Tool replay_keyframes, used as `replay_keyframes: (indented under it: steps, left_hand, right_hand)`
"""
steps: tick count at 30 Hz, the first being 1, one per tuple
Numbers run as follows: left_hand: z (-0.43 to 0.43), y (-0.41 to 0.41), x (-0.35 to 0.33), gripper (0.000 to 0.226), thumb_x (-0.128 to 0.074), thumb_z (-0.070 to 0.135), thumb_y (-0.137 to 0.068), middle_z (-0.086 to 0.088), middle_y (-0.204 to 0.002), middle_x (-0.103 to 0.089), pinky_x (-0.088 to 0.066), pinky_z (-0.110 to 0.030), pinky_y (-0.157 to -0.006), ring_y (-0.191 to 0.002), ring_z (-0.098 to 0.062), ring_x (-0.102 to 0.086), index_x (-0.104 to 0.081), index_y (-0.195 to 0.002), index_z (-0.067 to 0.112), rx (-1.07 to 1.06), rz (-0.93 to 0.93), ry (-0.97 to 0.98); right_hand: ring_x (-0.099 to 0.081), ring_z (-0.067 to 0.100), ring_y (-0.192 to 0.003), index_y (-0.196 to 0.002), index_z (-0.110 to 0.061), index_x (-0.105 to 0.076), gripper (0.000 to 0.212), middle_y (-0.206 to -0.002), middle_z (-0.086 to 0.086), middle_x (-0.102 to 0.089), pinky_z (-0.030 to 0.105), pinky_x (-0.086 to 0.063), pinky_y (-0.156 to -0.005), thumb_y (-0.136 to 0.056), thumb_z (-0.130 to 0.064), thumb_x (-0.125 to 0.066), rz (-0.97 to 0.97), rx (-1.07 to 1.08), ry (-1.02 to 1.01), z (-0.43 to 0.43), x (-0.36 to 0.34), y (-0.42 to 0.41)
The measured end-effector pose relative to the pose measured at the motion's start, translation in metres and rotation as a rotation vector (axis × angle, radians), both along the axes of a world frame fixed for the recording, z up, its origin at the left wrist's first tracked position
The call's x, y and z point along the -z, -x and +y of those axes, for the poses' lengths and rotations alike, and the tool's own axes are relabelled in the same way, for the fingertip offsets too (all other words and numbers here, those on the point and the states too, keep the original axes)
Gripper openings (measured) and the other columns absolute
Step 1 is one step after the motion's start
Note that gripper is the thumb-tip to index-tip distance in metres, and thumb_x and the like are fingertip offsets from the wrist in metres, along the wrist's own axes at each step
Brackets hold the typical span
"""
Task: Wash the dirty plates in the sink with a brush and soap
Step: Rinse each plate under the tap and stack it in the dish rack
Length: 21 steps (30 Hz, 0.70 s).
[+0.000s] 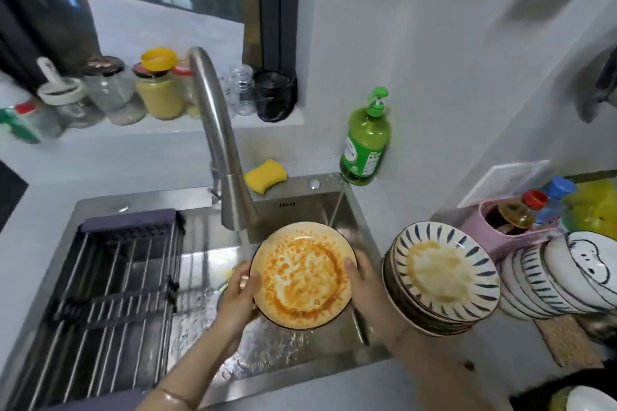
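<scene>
A round plate smeared with orange sauce is held over the steel sink, tilted toward me. My left hand grips its left rim, thumb on the face. My right hand grips its right rim. Water runs from the steel faucet just past the plate's upper left edge. A stack of dirty blue-striped plates stands on the counter to the right of the sink. A green soap pump bottle stands behind the sink's right corner, a yellow sponge beside the faucet. No brush is visible.
A dark drying rack spans the sink's left half. Stacked bowls and a pink caddy with bottles sit at the right. Jars line the window sill behind the faucet.
</scene>
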<state>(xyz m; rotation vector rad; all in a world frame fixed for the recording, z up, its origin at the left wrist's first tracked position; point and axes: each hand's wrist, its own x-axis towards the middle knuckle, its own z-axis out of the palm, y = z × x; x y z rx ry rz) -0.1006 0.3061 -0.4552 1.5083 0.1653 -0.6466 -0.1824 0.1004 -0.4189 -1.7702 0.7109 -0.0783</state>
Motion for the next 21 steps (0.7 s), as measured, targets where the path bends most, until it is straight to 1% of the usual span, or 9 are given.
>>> replay_keyframes:
  steps: [3, 4, 6, 11, 13, 14, 17, 19, 21]
  left_hand:
    - [0.040, -0.009, 0.018, 0.018, -0.048, 0.032, -0.102, -0.007, -0.114, -0.068, -0.056, -0.039, -0.074, -0.092, -0.023, -0.068, -0.055, -0.118, 0.032, -0.017, 0.070, -0.054]
    - [0.051, -0.013, 0.025, 0.020, -0.048, 0.032, -0.101, -0.008, -0.117, -0.066, -0.056, -0.041, -0.077, -0.095, -0.024, -0.067, -0.055, -0.120, 0.030, -0.032, 0.087, -0.068]
    - [0.066, -0.018, 0.035, 0.030, -0.048, 0.034, -0.101, -0.009, -0.124, -0.063, -0.056, -0.038, -0.072, -0.104, -0.027, -0.063, -0.052, -0.130, 0.027, -0.055, 0.118, -0.099]
    - [0.083, -0.033, 0.062, 0.040, -0.041, 0.041, -0.102, -0.010, -0.132, -0.057, -0.055, -0.028, -0.057, -0.111, -0.028, -0.059, -0.044, -0.138, 0.025, -0.109, 0.165, -0.102]
    - [0.085, -0.037, 0.070, 0.043, -0.033, 0.048, -0.102, -0.006, -0.132, -0.057, -0.056, -0.027, -0.062, -0.111, -0.024, -0.059, -0.044, -0.138, 0.027, -0.091, 0.163, -0.100]
    - [0.085, -0.040, 0.075, 0.046, -0.030, 0.051, -0.101, -0.005, -0.133, -0.057, -0.056, -0.028, -0.066, -0.112, -0.022, -0.058, -0.043, -0.139, 0.028, -0.091, 0.163, -0.094]
    - [0.080, -0.045, 0.086, 0.057, -0.026, 0.058, -0.098, -0.006, -0.137, -0.055, -0.057, -0.034, -0.081, -0.118, -0.025, -0.056, -0.037, -0.146, 0.029, -0.114, 0.189, -0.014]
    - [0.073, -0.046, 0.089, 0.058, -0.024, 0.055, -0.100, -0.011, -0.134, -0.057, -0.058, -0.035, -0.079, -0.114, -0.027, -0.059, -0.038, -0.145, 0.022, -0.154, 0.223, 0.029]
    - [0.064, -0.047, 0.090, 0.056, -0.022, 0.050, -0.102, -0.016, -0.126, -0.062, -0.058, -0.040, -0.079, -0.107, -0.031, -0.062, -0.044, -0.140, 0.016, -0.175, 0.258, 0.041]
  right_hand:
    - [-0.055, 0.015, -0.115, -0.130, -0.027, -0.045, 0.031, -0.126, -0.002, -0.058, 0.037, -0.047, -0.100, -0.102, -0.035, -0.036, 0.117, -0.077, -0.133, 0.033, 0.039, -0.019]
    - [-0.053, 0.016, -0.119, -0.136, -0.023, -0.043, 0.037, -0.132, 0.000, -0.055, 0.038, -0.044, -0.104, -0.102, -0.036, -0.037, 0.156, -0.099, -0.161, 0.043, 0.047, -0.025]
    - [-0.050, 0.017, -0.123, -0.141, -0.019, -0.039, 0.041, -0.136, 0.001, -0.051, 0.036, -0.041, -0.106, -0.103, -0.034, -0.037, 0.217, -0.105, -0.222, 0.059, 0.066, -0.035]
    - [-0.051, 0.007, -0.100, -0.141, -0.019, -0.036, 0.039, -0.127, 0.001, -0.050, 0.011, -0.045, -0.078, -0.105, -0.031, -0.030, 0.271, -0.137, -0.303, 0.080, 0.087, -0.059]
    - [-0.051, 0.004, -0.094, -0.141, -0.020, -0.036, 0.038, -0.123, -0.003, -0.050, 0.002, -0.043, -0.060, -0.105, -0.031, -0.030, 0.248, -0.128, -0.304, 0.081, 0.088, -0.065]
    - [-0.050, 0.004, -0.097, -0.140, -0.021, -0.037, 0.038, -0.125, -0.006, -0.050, 0.001, -0.042, -0.059, -0.105, -0.031, -0.030, 0.242, -0.134, -0.282, 0.082, 0.090, -0.069]
    - [-0.054, 0.005, -0.102, -0.126, -0.028, -0.047, 0.026, -0.116, -0.012, -0.058, 0.002, -0.042, -0.066, -0.104, -0.029, -0.032, 0.158, -0.125, -0.205, 0.081, 0.087, -0.075]
    - [-0.057, 0.006, -0.104, -0.119, -0.030, -0.050, 0.021, -0.109, -0.013, -0.060, 0.003, -0.045, -0.070, -0.104, -0.026, -0.036, 0.109, -0.112, -0.162, 0.077, 0.086, -0.079]
    - [-0.060, 0.010, -0.105, -0.119, -0.027, -0.055, 0.023, -0.112, -0.006, -0.064, 0.015, -0.050, -0.082, -0.103, -0.026, -0.039, 0.077, -0.089, -0.157, 0.073, 0.084, -0.083]
